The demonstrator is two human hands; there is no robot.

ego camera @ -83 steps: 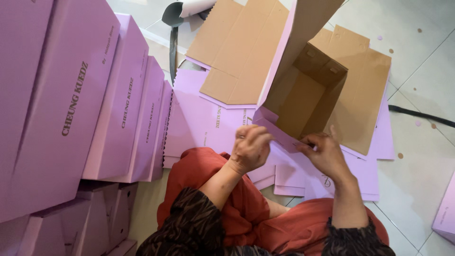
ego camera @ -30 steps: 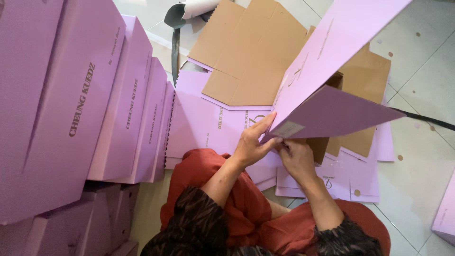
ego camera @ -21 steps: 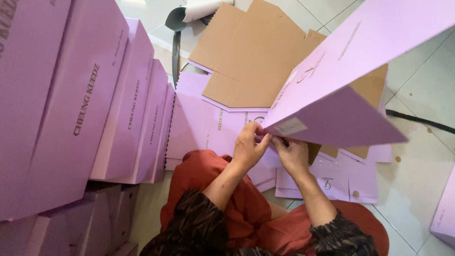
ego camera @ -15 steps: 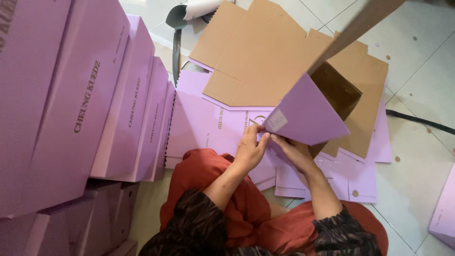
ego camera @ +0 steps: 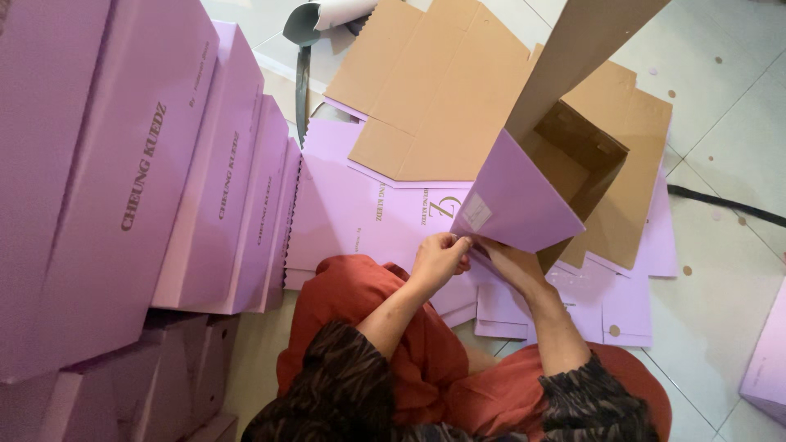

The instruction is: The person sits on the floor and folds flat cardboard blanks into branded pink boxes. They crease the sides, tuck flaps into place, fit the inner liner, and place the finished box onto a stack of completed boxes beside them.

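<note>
Stacked lilac boxes [ego camera: 164,180] wall in my left side, their upper ends cut off by the frame. Flat lilac-and-brown cardboard sheets [ego camera: 442,106] cover the tiled floor [ego camera: 737,131] ahead. Above them I hold a half-folded box [ego camera: 532,188], its brown inside open and its tall flap running out of view. My left hand [ego camera: 440,258] pinches its lower corner; my right hand [ego camera: 501,260] grips beneath the lilac panel, fingers hidden behind it. A dark curled roll [ego camera: 315,16] lies partly out of frame.

Two hands [ego camera: 440,258], one half-folded box [ego camera: 524,196] (lilac)
</note>
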